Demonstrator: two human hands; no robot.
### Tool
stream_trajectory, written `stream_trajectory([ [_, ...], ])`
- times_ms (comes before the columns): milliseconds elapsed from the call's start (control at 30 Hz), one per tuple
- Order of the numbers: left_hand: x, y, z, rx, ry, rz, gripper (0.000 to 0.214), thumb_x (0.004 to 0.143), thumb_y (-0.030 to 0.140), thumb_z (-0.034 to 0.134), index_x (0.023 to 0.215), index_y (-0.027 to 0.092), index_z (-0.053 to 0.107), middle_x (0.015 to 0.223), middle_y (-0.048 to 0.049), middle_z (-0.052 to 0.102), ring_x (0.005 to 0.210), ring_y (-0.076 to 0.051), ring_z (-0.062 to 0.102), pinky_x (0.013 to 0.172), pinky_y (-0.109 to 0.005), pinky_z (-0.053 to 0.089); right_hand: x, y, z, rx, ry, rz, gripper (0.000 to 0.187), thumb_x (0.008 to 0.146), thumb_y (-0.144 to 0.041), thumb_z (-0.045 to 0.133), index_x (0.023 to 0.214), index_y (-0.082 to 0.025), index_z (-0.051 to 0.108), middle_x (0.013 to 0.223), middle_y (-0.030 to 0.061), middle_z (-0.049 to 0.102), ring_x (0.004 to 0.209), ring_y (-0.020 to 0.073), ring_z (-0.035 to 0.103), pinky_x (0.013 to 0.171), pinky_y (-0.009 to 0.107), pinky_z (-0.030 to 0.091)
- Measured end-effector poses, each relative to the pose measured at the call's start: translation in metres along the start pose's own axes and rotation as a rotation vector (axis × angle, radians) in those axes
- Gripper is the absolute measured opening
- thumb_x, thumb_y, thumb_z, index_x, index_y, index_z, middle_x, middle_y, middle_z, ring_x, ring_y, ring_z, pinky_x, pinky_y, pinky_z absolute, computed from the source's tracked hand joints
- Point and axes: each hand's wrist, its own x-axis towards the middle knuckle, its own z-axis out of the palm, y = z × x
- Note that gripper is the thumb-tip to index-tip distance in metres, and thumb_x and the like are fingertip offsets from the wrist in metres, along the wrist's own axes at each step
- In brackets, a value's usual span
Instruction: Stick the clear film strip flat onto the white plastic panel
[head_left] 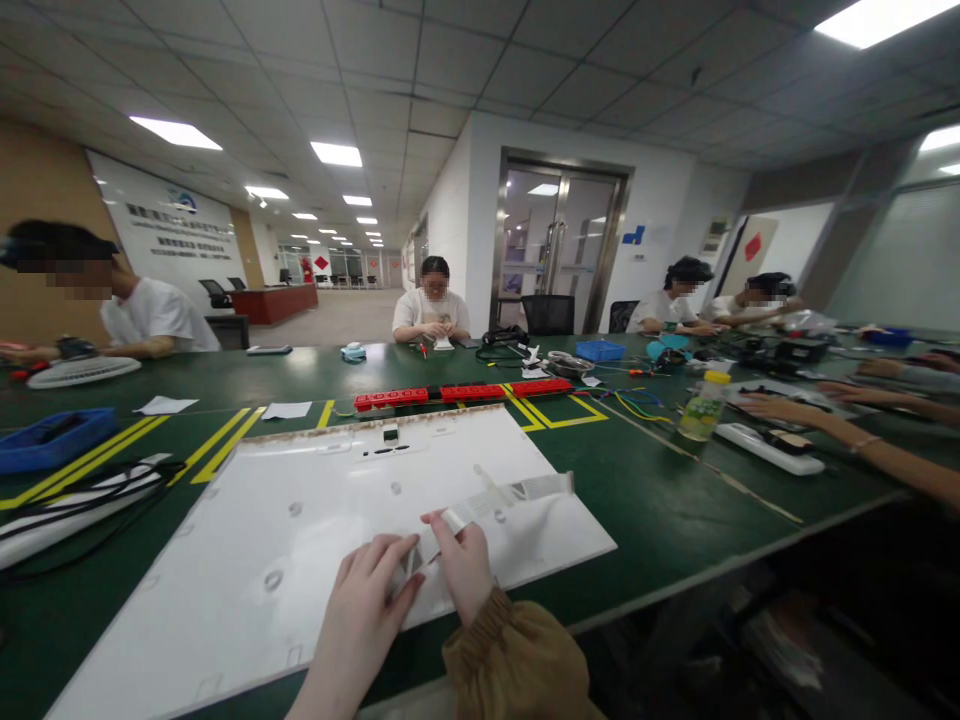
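Observation:
My left hand (pixel 373 590) and my right hand (pixel 461 560) are close together over a large white panel (pixel 330 510). Between them runs a long pale grey, partly see-through strip (pixel 480 503) with a printed pattern. Its far end angles up to the right across the panel. The thumb and fingers of my left hand pinch its near end. Just beside that, my right hand is closed on the strip with the thumb on top. Several faint ring shapes mark the panel, and a small dark-and-white piece (pixel 391 436) lies near its back edge.
Beyond the panel lies a row of red blocks (pixel 461 392). A blue tray (pixel 56 440) and a cabled white power strip (pixel 82 510) are at left. At right stand a yellow-capped bottle (pixel 703 405) and a white power strip (pixel 769 448), close to a co-worker's hand (pixel 780 412).

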Motion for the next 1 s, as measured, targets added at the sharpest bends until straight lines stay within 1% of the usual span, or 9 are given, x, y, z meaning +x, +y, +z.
stream_trajectory([
  [167, -0.004, 0.000, 0.001, 0.040, 0.055, 0.022, 0.033, 0.085, 0.024, 0.058, 0.117, 0.026, 0.052, 0.102, -0.0024, 0.062, 0.092, -0.022, 0.057, 0.082, -0.038, 0.045, 0.001, 0.003, 0.001, 0.042, -0.024, 0.063, 0.045, 0.073, -0.052, 0.051, 0.080, -0.010, 0.066, 0.063, 0.0046, 0.062, 0.051, 0.0163, 0.056, 0.044, 0.024, 0.044],
  [233, -0.004, 0.000, 0.001, 0.035, 0.059, 0.022, 0.032, 0.085, 0.024, 0.058, 0.117, 0.026, 0.053, 0.101, -0.0025, 0.061, 0.091, -0.022, 0.057, 0.082, -0.038, 0.045, 0.001, 0.003, 0.000, 0.045, -0.037, 0.071, 0.046, 0.073, -0.054, 0.050, 0.080, -0.011, 0.066, 0.058, 0.0033, 0.061, 0.047, 0.0166, 0.055, 0.042, 0.026, 0.044],
  [300, -0.004, 0.000, 0.001, 0.009, 0.043, 0.012, 0.032, 0.086, 0.025, 0.058, 0.117, 0.025, 0.053, 0.102, -0.0030, 0.060, 0.092, -0.022, 0.057, 0.082, -0.038, 0.045, 0.000, 0.001, -0.003, 0.040, -0.040, 0.061, 0.045, 0.074, -0.054, 0.050, 0.079, -0.013, 0.066, 0.058, 0.0036, 0.061, 0.052, 0.0182, 0.057, 0.047, 0.027, 0.047],
  [400, -0.004, 0.001, 0.001, -0.034, 0.002, -0.015, 0.032, 0.087, 0.026, 0.058, 0.118, 0.025, 0.052, 0.104, -0.0040, 0.058, 0.093, -0.022, 0.056, 0.082, -0.038, 0.046, 0.000, 0.001, -0.007, 0.022, -0.019, 0.035, 0.044, 0.074, -0.055, 0.050, 0.077, -0.015, 0.067, 0.071, 0.0060, 0.065, 0.074, 0.0219, 0.061, 0.065, 0.029, 0.049],
  [467, -0.004, 0.002, 0.001, -0.045, -0.015, -0.027, 0.033, 0.087, 0.026, 0.057, 0.120, 0.026, 0.051, 0.106, -0.0045, 0.057, 0.095, -0.022, 0.056, 0.083, -0.039, 0.046, 0.001, 0.003, -0.009, 0.007, -0.008, 0.030, 0.045, 0.073, -0.056, 0.051, 0.077, -0.015, 0.069, 0.078, 0.0073, 0.066, 0.085, 0.0238, 0.060, 0.077, 0.032, 0.047],
  [533, -0.005, 0.003, 0.000, -0.047, -0.018, -0.030, 0.034, 0.088, 0.027, 0.056, 0.122, 0.027, 0.050, 0.107, -0.0050, 0.057, 0.095, -0.023, 0.056, 0.083, -0.040, 0.047, 0.002, 0.006, -0.011, -0.003, -0.010, 0.035, 0.046, 0.073, -0.056, 0.051, 0.077, -0.014, 0.070, 0.081, 0.0081, 0.066, 0.088, 0.0249, 0.058, 0.083, 0.034, 0.044],
  [600, -0.005, 0.004, 0.000, -0.058, -0.025, -0.035, 0.036, 0.089, 0.030, 0.055, 0.124, 0.028, 0.049, 0.108, -0.0052, 0.057, 0.095, -0.022, 0.057, 0.083, -0.039, 0.048, 0.004, 0.010, -0.012, -0.001, -0.023, 0.050, 0.047, 0.073, -0.057, 0.051, 0.077, -0.014, 0.070, 0.077, 0.0080, 0.065, 0.084, 0.0247, 0.059, 0.081, 0.035, 0.043],
  [867, -0.004, 0.009, -0.002, -0.120, -0.097, -0.054, 0.040, 0.089, 0.031, 0.053, 0.129, 0.031, 0.047, 0.112, -0.0052, 0.056, 0.097, -0.021, 0.059, 0.085, -0.035, 0.050, 0.005, 0.013, -0.014, 0.099, -0.064, 0.139, 0.050, 0.072, -0.060, 0.052, 0.081, -0.013, 0.067, 0.060, 0.0022, 0.058, 0.054, 0.0160, 0.054, 0.051, 0.026, 0.043],
  [1000, -0.004, 0.010, -0.003, -0.100, -0.093, -0.047, 0.045, 0.085, 0.027, 0.059, 0.128, 0.031, 0.047, 0.113, -0.0043, 0.057, 0.097, -0.021, 0.059, 0.085, -0.034, 0.051, 0.006, 0.015, -0.015, 0.104, -0.042, 0.142, 0.048, 0.072, -0.057, 0.053, 0.081, -0.013, 0.068, 0.061, 0.0018, 0.058, 0.059, 0.0161, 0.055, 0.054, 0.025, 0.043],
])
